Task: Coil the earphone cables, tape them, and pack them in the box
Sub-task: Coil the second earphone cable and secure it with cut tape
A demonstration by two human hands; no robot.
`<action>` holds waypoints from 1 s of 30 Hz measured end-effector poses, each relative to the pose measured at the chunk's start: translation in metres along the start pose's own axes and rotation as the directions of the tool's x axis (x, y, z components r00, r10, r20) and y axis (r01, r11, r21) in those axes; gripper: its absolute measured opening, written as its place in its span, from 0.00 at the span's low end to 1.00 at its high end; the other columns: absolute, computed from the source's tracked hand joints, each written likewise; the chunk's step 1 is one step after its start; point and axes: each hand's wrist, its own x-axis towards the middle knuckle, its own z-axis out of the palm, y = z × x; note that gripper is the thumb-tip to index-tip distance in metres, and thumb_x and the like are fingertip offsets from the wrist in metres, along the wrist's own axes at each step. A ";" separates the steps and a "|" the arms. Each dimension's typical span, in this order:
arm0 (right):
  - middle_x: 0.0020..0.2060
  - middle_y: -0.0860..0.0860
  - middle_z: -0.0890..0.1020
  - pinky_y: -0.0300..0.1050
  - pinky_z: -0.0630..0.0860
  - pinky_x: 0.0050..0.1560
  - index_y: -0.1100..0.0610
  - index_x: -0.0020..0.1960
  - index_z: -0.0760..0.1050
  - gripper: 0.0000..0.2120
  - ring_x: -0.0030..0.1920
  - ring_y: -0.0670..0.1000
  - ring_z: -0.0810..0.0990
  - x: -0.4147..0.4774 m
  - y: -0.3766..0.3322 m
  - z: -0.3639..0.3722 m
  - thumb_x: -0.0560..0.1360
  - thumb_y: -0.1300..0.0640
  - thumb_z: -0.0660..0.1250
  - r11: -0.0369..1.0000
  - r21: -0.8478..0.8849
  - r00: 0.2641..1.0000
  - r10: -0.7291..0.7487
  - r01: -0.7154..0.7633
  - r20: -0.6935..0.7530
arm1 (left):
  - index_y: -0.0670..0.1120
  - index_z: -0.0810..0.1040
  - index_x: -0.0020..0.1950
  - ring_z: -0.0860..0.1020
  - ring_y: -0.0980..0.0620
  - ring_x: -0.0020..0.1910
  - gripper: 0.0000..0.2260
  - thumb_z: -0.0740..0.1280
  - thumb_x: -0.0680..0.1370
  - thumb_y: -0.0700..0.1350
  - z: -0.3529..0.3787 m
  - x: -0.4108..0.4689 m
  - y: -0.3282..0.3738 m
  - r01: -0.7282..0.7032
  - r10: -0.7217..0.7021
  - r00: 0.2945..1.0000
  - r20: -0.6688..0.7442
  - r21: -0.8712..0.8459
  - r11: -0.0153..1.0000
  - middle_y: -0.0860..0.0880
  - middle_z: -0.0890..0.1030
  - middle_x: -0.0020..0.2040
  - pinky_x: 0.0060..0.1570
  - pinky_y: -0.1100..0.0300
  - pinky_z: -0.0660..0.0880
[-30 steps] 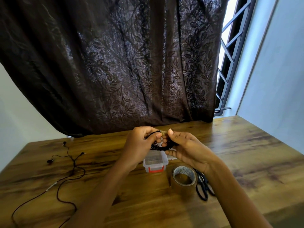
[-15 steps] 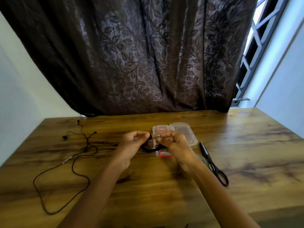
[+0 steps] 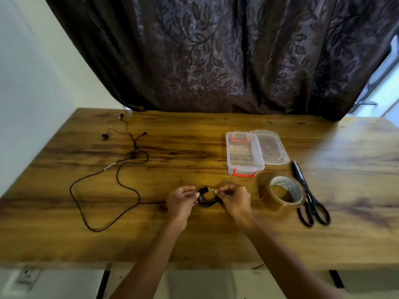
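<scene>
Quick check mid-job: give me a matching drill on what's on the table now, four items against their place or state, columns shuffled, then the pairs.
Things:
1 coiled cable
2 loose earphones
3 plastic box
4 scissors

Places or states:
a lying just right of the tape roll
b pinched between the left hand and right hand
c open, lid laid to its right
d uncoiled on the left part of the table

Pairs: 1-b, 2-d, 3-c, 4-a

No readable text — tape roll [image 3: 288, 184] print blurred.
</scene>
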 end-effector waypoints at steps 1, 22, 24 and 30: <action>0.39 0.49 0.82 0.26 0.69 0.32 0.57 0.44 0.80 0.03 0.38 0.41 0.76 0.000 0.001 0.002 0.71 0.58 0.71 1.000 -0.015 1.000 -0.001 0.001 0.004 | 0.39 0.77 0.56 0.79 0.49 0.48 0.11 0.69 0.73 0.35 0.002 0.001 -0.004 -0.024 0.026 0.999 -0.041 0.051 0.998 0.42 0.81 0.52 0.48 0.58 0.77; 0.52 0.50 0.77 0.38 0.65 0.48 0.54 0.50 0.78 0.07 0.58 0.49 0.70 -0.002 -0.062 0.054 0.75 0.54 0.65 0.850 -0.283 0.896 -0.428 0.444 0.119 | 0.50 0.78 0.47 0.74 0.61 0.33 0.03 0.65 0.77 0.45 -0.076 0.011 0.025 -0.350 0.429 0.880 -0.205 0.333 0.876 0.58 0.77 0.37 0.27 0.72 0.68; 0.51 0.50 0.78 0.38 0.66 0.47 0.54 0.50 0.78 0.06 0.57 0.48 0.71 0.009 -0.077 0.075 0.76 0.54 0.64 0.841 -0.274 0.884 -0.436 0.467 0.168 | 0.49 0.78 0.47 0.74 0.63 0.33 0.03 0.65 0.77 0.45 -0.093 0.018 0.035 -0.357 0.450 0.860 -0.242 0.345 0.868 0.58 0.77 0.37 0.29 0.71 0.69; 0.52 0.53 0.78 0.40 0.72 0.42 0.56 0.54 0.76 0.08 0.48 0.49 0.76 0.054 -0.125 0.137 0.78 0.56 0.61 0.796 -0.317 0.851 -0.433 0.516 0.297 | 0.50 0.78 0.46 0.76 0.59 0.38 0.03 0.65 0.77 0.44 -0.136 0.047 0.057 -0.327 0.428 0.842 -0.328 0.320 0.889 0.53 0.79 0.41 0.33 0.66 0.69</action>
